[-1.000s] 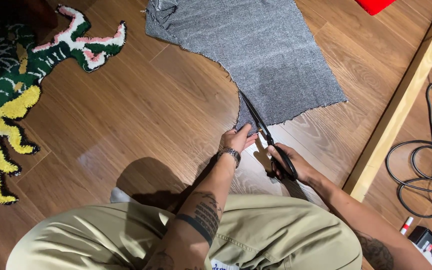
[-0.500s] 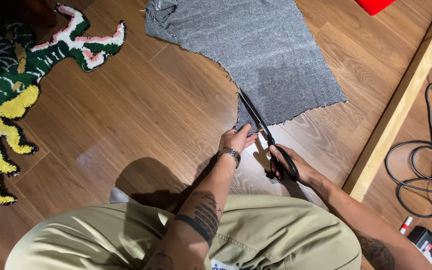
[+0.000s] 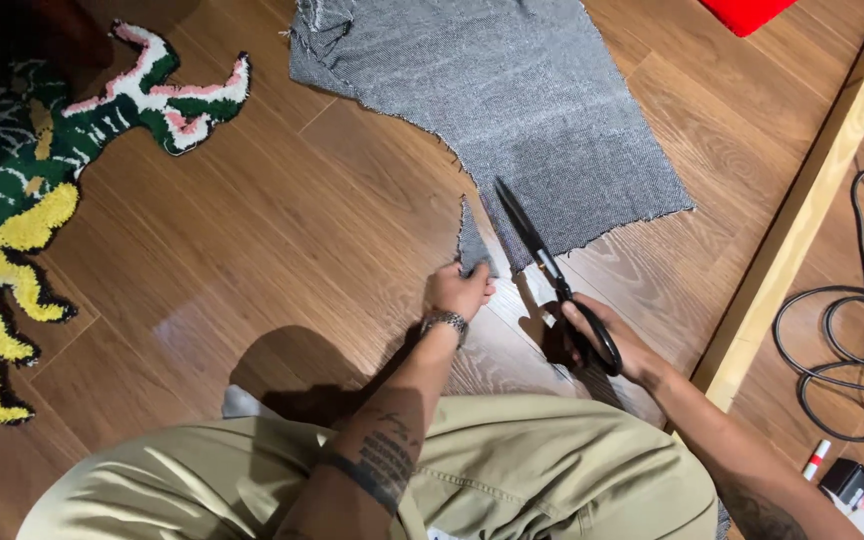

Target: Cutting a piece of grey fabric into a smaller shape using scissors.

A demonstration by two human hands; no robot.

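From the head camera, looking down past tan trousers [image 3: 512,470] to a wooden floor [image 3: 282,260]: a grey woven cloth [image 3: 512,90] is spread flat, and black scissors [image 3: 542,260] are driven into its near edge, blades pointing away and to the left; the right hand [image 3: 602,335] is closed through the black handles, fingers wrapped tight, blades nearly together along the cut line; the left hand [image 3: 459,290], a metal watch at the wrist, is pinching the freed grey strip [image 3: 471,245] between thumb and fingertips and is lifting it clear of the floor.

Against the frames of a second and half a second ago, a change is seen: there the left hand was pressed close beside the blades with the cloth edge lying low; now the strip is raised into an upright flap and the hand is drawn off to the left, so a gap is opened beside the blades; the cut is judged to be under way, the loose piece kept out of the scissors' path.

Round about: a tufted rug [image 3: 42,200] in green, yellow, pink and white is laid at far left, well apart; a pale wooden beam [image 3: 812,210] is run along the right; black cables [image 3: 852,340] are coiled beyond it; a red thing [image 3: 747,12] is glimpsed at the top edge.
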